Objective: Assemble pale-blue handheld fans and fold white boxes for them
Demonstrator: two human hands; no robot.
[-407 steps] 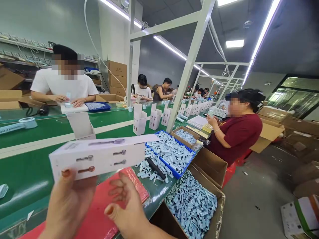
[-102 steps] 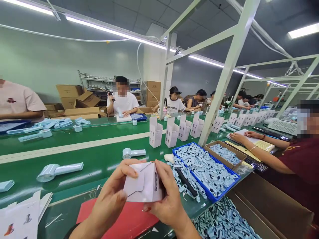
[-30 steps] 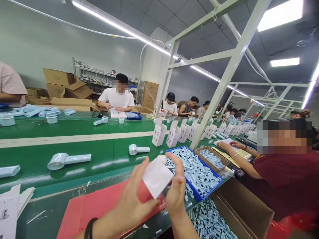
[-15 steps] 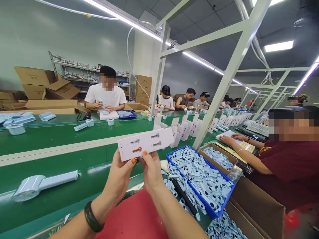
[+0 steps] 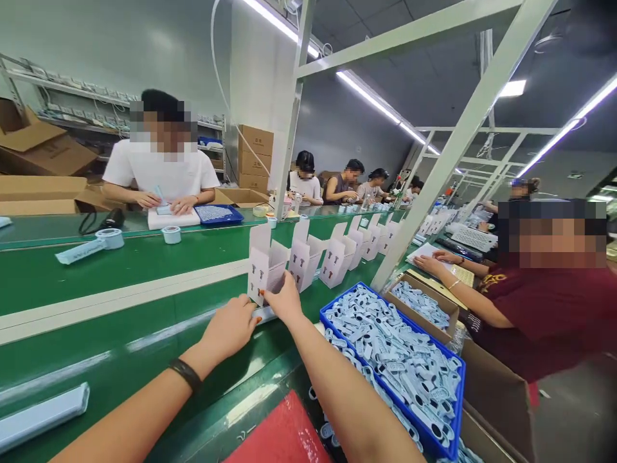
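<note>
A white folded carton (image 5: 266, 269) with small product pictures stands upright on the green conveyor belt (image 5: 120, 270), its top flap open, first in a row of like cartons (image 5: 332, 254). My right hand (image 5: 284, 301) grips its lower right side. My left hand (image 5: 231, 325) rests at its lower left corner, fingers curled against the base; a black band is on that wrist.
A blue tray (image 5: 453, 411) of several pale blue parts sits right of my arms, a red mat (image 5: 284, 440) below. Fan parts (image 5: 89, 247) lie on the belt. A white frame post (image 5: 453, 161) rises behind the cartons. People work across and to the right.
I held the carton flat in the air before my chest; now it stands upright on the belt beside the row, and both arms are stretched forward to it.
</note>
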